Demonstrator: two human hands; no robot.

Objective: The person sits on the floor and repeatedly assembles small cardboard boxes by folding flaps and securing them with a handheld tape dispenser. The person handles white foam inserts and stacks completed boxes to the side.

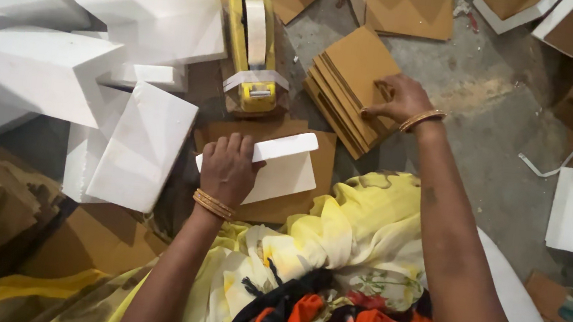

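Setting: grey concrete floor (492,127) strewn with white foam blocks (45,72) and brown board.

Left hand (226,168): closed over a white foam strip (286,148); the strip's long axis runs rightward and slightly up from the grip.

Right hand (400,98): fingers flat on a cardboard stack (348,89), grasp undetermined; stack lies left of it.

Yellow tape dispenser (251,42): beyond the left hand, between both hands.
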